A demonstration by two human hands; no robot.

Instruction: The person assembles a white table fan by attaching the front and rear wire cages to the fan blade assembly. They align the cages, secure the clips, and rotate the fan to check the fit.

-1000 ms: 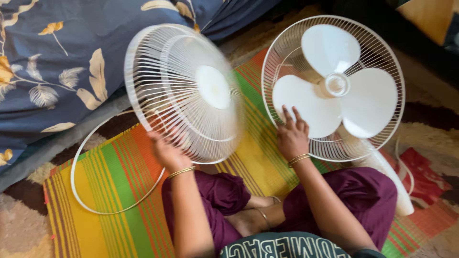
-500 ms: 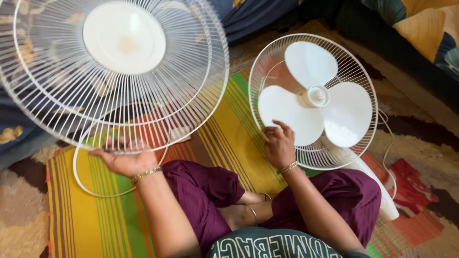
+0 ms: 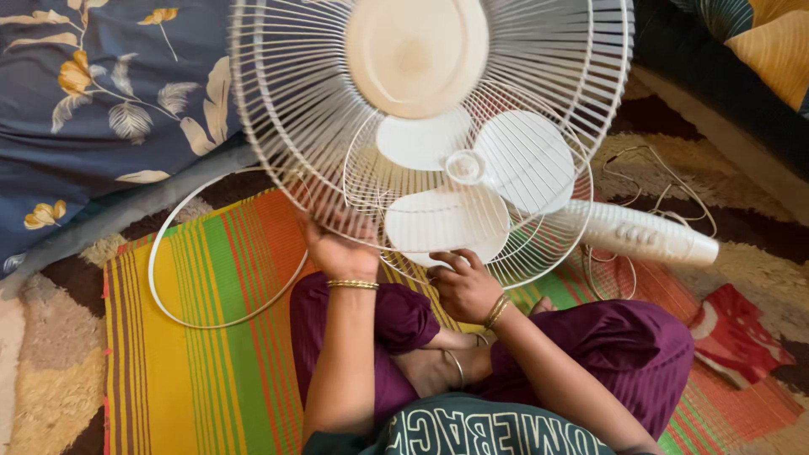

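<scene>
Left hand [image 3: 337, 248] grips front fan grille [image 3: 295, 109], held over fan blades [image 3: 472, 177]. Right hand [image 3: 462, 285] grips rear grille rim [image 3: 539, 261]. Striped floor mat [image 3: 194, 371], shag rug [image 3: 50, 396], loose white ring [image 3: 160, 253], floral bedding [image 3: 101, 101] behind.

The front grille [image 3: 421, 101] runs off the top edge. It veils the fan blades [image 3: 472, 181] and the left hand's [image 3: 337, 248] fingertips behind its wires.

You see the striped mat [image 3: 194, 371] on the floor rug [image 3: 42, 396]; a white ring [image 3: 173, 307] lies on the mat's left part.
</scene>
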